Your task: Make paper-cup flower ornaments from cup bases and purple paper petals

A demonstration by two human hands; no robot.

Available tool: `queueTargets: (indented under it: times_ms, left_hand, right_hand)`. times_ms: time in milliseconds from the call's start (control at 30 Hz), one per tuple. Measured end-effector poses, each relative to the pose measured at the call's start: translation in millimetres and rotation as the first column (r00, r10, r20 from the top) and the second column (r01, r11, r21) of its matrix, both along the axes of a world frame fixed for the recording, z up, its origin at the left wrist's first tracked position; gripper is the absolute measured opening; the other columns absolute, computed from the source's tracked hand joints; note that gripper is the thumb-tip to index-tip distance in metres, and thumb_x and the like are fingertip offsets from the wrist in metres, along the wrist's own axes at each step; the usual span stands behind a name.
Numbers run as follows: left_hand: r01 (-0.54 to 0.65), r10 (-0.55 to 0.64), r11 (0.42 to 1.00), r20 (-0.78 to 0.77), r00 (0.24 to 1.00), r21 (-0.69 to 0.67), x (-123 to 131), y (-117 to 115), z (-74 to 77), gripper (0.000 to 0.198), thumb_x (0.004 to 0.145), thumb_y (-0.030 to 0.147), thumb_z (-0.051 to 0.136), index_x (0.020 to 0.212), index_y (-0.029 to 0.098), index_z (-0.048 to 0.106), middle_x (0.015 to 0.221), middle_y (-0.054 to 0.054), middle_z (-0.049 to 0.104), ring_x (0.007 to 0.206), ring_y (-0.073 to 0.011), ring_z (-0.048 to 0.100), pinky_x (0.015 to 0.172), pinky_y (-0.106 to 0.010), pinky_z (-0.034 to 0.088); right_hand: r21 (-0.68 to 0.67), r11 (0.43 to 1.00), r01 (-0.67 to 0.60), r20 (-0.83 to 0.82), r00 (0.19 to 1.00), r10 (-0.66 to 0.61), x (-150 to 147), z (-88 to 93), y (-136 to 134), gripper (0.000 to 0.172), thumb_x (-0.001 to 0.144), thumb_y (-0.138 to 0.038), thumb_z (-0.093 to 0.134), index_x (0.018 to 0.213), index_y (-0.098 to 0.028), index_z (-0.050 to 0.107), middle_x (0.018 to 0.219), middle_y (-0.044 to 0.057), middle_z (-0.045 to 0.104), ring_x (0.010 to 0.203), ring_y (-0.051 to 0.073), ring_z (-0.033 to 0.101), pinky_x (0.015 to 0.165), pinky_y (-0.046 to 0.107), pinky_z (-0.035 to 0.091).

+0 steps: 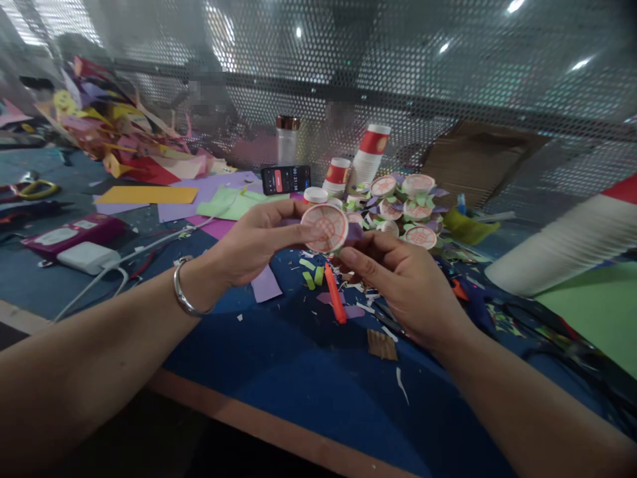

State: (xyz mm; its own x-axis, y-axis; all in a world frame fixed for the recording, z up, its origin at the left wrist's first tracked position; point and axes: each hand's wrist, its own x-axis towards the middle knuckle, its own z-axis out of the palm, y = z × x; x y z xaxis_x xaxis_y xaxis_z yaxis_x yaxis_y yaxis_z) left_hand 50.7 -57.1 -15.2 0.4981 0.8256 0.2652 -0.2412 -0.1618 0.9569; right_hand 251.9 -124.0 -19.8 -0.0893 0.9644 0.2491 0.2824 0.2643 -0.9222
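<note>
Both of my hands hold a small paper cup (326, 227) up over the blue table, its round base with a red print turned toward me. My left hand (259, 240) pinches the cup's left side with closed fingers; a silver bangle sits on that wrist. My right hand (398, 282) grips it from below and right, fingers curled, with a purple paper piece (354, 232) at the cup's side. An orange stick (335, 302) lies on the table just under the hands among green and purple scraps.
A cluster of finished cups with green and purple paper (405, 209) lies behind. Stacked red-and-white cups (371, 156), a phone (285, 178), a bottle (287, 138) and a mesh screen (448, 79) stand at the back. Paper sheets (146, 194), a charger (87, 257), another cup stack (567, 239).
</note>
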Motion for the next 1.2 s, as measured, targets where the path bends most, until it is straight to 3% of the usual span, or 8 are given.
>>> queueTargets:
  times_ms: [200,367,500,600,767,900,1133,1200]
  left_hand:
    - [-0.121,0.121,0.992,0.000,0.993,-0.019,-8,11,-0.3,0.033,0.073,0.019,0.081,0.098,0.015,0.060,0.081,-0.003,0.074,0.073,-0.0139,0.071,0.072,-0.027,0.057]
    - [-0.181,0.183,0.983,-0.051,0.982,0.033,-12,14,-1.3,0.043,0.070,0.021,0.085,0.101,0.018,0.054,0.068,0.002,0.069,0.064,-0.0127,0.067,0.061,-0.023,0.051]
    - [-0.166,0.170,0.984,-0.078,0.982,0.063,-13,13,-1.3,0.052,0.066,0.019,0.088,0.104,0.019,0.052,0.062,0.005,0.064,0.058,-0.0102,0.062,0.054,-0.020,0.044]
    - [-0.117,0.120,0.992,-0.056,0.991,0.051,-11,12,-1.9,0.045,0.066,0.016,0.087,0.098,0.017,0.055,0.065,0.005,0.065,0.059,-0.0083,0.061,0.057,-0.019,0.045]
    - [0.042,-0.043,0.999,-0.050,0.998,-0.019,-11,12,-6.2,0.026,0.070,0.017,0.086,0.084,0.014,0.064,0.082,-0.002,0.073,0.079,-0.0133,0.069,0.076,-0.026,0.053]
    - [0.140,-0.140,0.989,0.016,0.990,-0.042,-11,13,-6.4,0.020,0.073,0.016,0.083,0.083,0.016,0.066,0.088,-0.003,0.075,0.087,-0.0171,0.072,0.085,-0.032,0.055]
    - [-0.043,0.053,0.993,0.084,0.995,-0.113,-10,15,-1.9,0.024,0.068,0.019,0.086,0.077,0.018,0.063,0.079,0.002,0.070,0.073,-0.0103,0.066,0.069,-0.022,0.052]
    - [-0.071,0.085,0.988,0.092,0.992,-0.138,-10,17,-2.3,0.028,0.068,0.020,0.087,0.076,0.018,0.061,0.078,0.003,0.069,0.070,-0.0089,0.064,0.067,-0.021,0.050]
  right_hand:
    - [0.084,0.996,-0.018,0.416,0.909,-0.018,5,-6.0,7,0.014,0.092,-0.034,0.065,0.094,-0.020,0.069,0.085,0.003,0.074,0.072,0.018,0.067,0.063,0.030,0.049]
    - [0.150,0.981,-0.122,0.630,0.776,0.000,3,-7.6,5,0.012,0.094,-0.026,0.058,0.092,-0.020,0.069,0.093,0.005,0.074,0.085,0.021,0.068,0.073,0.033,0.049]
    - [0.164,0.981,-0.106,0.698,0.715,-0.040,9,-3.9,3,0.017,0.095,-0.031,0.057,0.097,-0.020,0.069,0.092,0.006,0.074,0.080,0.021,0.067,0.069,0.032,0.048]
    - [0.158,0.986,-0.053,0.760,0.644,-0.087,26,3.7,5,0.020,0.094,-0.035,0.056,0.094,-0.020,0.070,0.086,0.007,0.073,0.072,0.020,0.065,0.062,0.031,0.045]
    - [0.109,0.990,0.091,0.805,0.576,-0.142,80,16.1,5,0.025,0.090,-0.046,0.063,0.084,-0.024,0.071,0.074,0.005,0.072,0.061,0.020,0.062,0.057,0.033,0.041]
    - [0.094,0.960,0.263,0.802,0.551,-0.230,132,11.2,-10,0.022,0.091,-0.042,0.063,0.077,-0.027,0.070,0.069,0.006,0.073,0.059,0.021,0.065,0.058,0.037,0.043]
    - [0.222,0.908,0.357,0.787,0.484,-0.383,178,-8.5,-34,0.021,0.081,-0.041,0.075,0.064,-0.034,0.064,0.058,0.004,0.067,0.046,0.016,0.060,0.048,0.034,0.039]
    - [0.161,0.887,0.433,0.779,0.495,-0.384,182,-11.0,-32,0.024,0.080,-0.045,0.074,0.063,-0.033,0.063,0.054,0.004,0.066,0.041,0.014,0.057,0.044,0.032,0.039]
